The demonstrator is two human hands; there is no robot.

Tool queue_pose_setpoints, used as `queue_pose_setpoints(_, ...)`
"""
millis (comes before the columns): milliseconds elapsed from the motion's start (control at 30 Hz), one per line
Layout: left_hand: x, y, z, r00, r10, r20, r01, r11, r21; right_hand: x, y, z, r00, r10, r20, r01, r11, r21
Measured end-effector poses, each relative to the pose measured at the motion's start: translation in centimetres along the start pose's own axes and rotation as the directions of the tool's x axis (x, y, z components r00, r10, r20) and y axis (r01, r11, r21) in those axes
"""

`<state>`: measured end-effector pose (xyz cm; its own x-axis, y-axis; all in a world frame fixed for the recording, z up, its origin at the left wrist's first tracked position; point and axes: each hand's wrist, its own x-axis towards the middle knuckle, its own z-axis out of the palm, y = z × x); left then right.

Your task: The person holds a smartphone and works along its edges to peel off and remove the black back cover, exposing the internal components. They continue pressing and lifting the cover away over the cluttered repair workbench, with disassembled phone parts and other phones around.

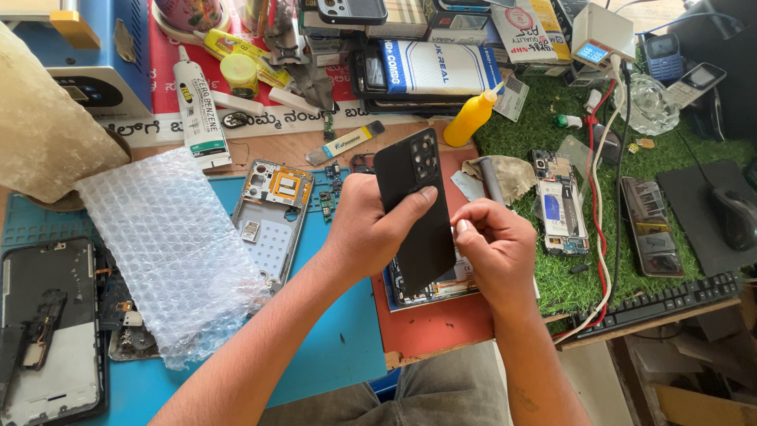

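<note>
Left hand (371,229) clamped on a black phone back cover (415,207), fingers wrapped around its left edge, thumb across the face; cover held tilted above an opened phone (434,288) lying on a red mat (434,327) near the table's front edge. Right hand (493,252) at the cover's right edge, fingers pinched together there. Bubble wrap (169,244) well left, on the blue mat (339,347).

Left hand (371,225) grips a black phone back cover (415,209), tilted, camera cut-outs uppermost. Right hand (493,252) pinches the cover's edge at 3 o'clock. An opened phone (441,290) lies beneath. Bubble wrap (169,252) lies at 9 o'clock, yellow squeeze bottle (469,118) at 1 o'clock
</note>
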<state>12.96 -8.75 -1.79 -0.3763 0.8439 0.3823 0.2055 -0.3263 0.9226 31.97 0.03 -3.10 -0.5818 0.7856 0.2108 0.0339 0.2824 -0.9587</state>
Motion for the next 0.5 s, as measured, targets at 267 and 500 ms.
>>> queue_pose_setpoints(267, 0.0, -0.1, 0.1, 0.984, -0.163, -0.075, 0.133, 0.944, -0.303, 0.0, 0.6, -0.5, 0.999, -0.02, -0.033, 0.03, 0.947, 0.32)
queue_pose_setpoints(500, 0.3, -1.2, -0.1, 0.95, -0.273, -0.154, 0.154, 0.835, -0.529, 0.3, 1.0, -1.4, 0.999, -0.034, 0.034, 0.007, 0.805, 0.593)
